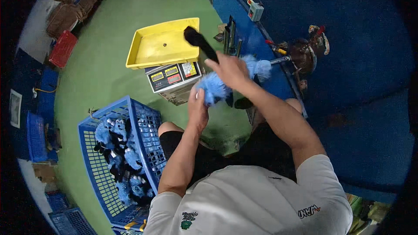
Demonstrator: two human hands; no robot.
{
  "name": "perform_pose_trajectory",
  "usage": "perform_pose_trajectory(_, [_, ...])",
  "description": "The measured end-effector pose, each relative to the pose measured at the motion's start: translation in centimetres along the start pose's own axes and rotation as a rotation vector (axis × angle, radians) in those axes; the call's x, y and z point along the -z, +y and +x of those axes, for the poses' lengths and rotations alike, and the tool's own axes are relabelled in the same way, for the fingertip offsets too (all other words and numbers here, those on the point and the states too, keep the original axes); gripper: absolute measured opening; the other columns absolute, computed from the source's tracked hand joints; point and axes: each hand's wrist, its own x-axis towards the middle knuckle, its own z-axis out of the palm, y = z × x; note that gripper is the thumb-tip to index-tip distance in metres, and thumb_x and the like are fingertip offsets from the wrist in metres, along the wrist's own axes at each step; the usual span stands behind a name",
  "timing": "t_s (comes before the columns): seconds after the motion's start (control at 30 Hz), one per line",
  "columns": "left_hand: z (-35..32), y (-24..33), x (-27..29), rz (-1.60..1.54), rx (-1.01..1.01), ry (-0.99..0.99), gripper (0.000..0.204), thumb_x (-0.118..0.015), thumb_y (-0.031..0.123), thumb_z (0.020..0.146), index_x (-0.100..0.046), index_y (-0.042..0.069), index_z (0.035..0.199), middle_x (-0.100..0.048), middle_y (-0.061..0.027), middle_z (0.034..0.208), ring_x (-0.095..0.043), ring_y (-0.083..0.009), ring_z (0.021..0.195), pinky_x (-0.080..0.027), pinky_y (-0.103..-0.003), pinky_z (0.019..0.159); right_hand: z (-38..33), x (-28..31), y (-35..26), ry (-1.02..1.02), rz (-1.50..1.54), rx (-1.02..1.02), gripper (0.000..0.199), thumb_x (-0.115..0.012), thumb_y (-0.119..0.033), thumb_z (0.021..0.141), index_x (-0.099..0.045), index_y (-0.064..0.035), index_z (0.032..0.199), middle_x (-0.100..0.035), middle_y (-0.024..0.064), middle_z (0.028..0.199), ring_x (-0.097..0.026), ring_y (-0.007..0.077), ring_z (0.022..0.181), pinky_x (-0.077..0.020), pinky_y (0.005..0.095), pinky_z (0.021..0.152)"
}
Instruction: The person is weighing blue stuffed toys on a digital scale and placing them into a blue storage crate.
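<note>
A fluffy blue plush toy [213,88] with long black limbs is held between my two hands, above my knees. My left hand [199,106] grips its left end from below. My right hand [233,72] is closed over its middle, slightly smeared by motion, and a black limb [198,39] sticks up past its fingers. The toy's right end, a paler blue tuft [262,68], meets a metal tube [280,60] coming out of a machine at the right. Whether the tube goes inside the toy is hidden by the fur.
A yellow tray [146,52] rests on a digital scale [174,76] ahead. At the left, a blue plastic basket [87,156] holds several similar plush toys [133,159]. The blue machine panel [348,143] fills the right side, with a grey switch box [256,11] on it.
</note>
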Motion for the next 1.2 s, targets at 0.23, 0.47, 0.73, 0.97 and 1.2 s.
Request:
perform_pose_trajectory(0.23, [3.4, 2.5, -8.1, 0.654, -0.194, -0.126, 0.039, -0.063, 0.023, 0.097, -0.055, 0.003, 0.129, -0.063, -0.0087, 0.101, -0.057, -0.0152, 0.084, -0.048, -0.028, 0.075, 0.0, 3.0, 9.9, 0.329, 0.025, -0.081, 0.068, -0.060, -0.061, 0.089, -0.056, -0.0070, 0.130, -0.066, 0.0182, 0.114, -0.064, 0.0379, 0.100, -0.0491, 0.0502, 0.086])
perform_pose_trajectory(0.47, [2.5, -1.1, -7.6, 0.672, -0.209, -0.061, 0.035, -0.063, 0.019, 0.096, -0.051, 0.006, 0.126, -0.059, -0.0071, 0.097, -0.056, -0.0122, 0.074, -0.051, -0.025, 0.061, -3.3, 0.2, 11.9, 0.306, -0.393, 0.378, 0.069, -0.069, -0.014, 0.073, -0.052, -0.0149, 0.140, -0.061, 0.0040, 0.122, -0.056, 0.0268, 0.111, -0.0419, 0.0397, 0.095])
perform_pose_trajectory(0.73, [1.2, 0.3, -7.0, 0.494, -0.128, 0.049, 0.028, -0.054, 0.029, 0.102, -0.051, 0.006, 0.117, -0.063, -0.0141, 0.094, -0.060, -0.0269, 0.079, -0.048, -0.042, 0.071, -2.0, -0.2, 12.1, 0.318, -0.343, 0.504, 0.040, -0.067, -0.013, 0.076, -0.063, -0.0077, 0.116, -0.064, 0.0103, 0.107, -0.059, 0.0316, 0.094, -0.0466, 0.0409, 0.085])
perform_pose_trajectory(0.97, [6.8, 0.2, -5.2, 0.480, -0.163, 0.073, 0.029, -0.049, 0.031, 0.103, -0.053, 0.005, 0.116, -0.062, -0.0123, 0.099, -0.058, -0.0240, 0.085, -0.048, -0.040, 0.077, -1.0, -1.8, 13.3, 0.208, -0.607, 0.433, 0.039, -0.067, -0.015, 0.078, -0.061, -0.0059, 0.115, -0.063, 0.0121, 0.099, -0.058, 0.0332, 0.089, -0.0466, 0.0413, 0.081])
perform_pose_trajectory(1.2, [0.6, -3.4, -5.5, 0.593, -0.261, 0.037, 0.033, -0.050, 0.019, 0.100, -0.049, 0.007, 0.131, -0.060, -0.0196, 0.113, -0.061, -0.0345, 0.095, -0.049, -0.046, 0.082, -2.0, -0.4, 11.5, 0.287, -0.514, 0.413, 0.026, -0.061, -0.013, 0.081, -0.061, -0.0110, 0.106, -0.064, 0.0073, 0.098, -0.060, 0.0262, 0.089, -0.0473, 0.0404, 0.079])
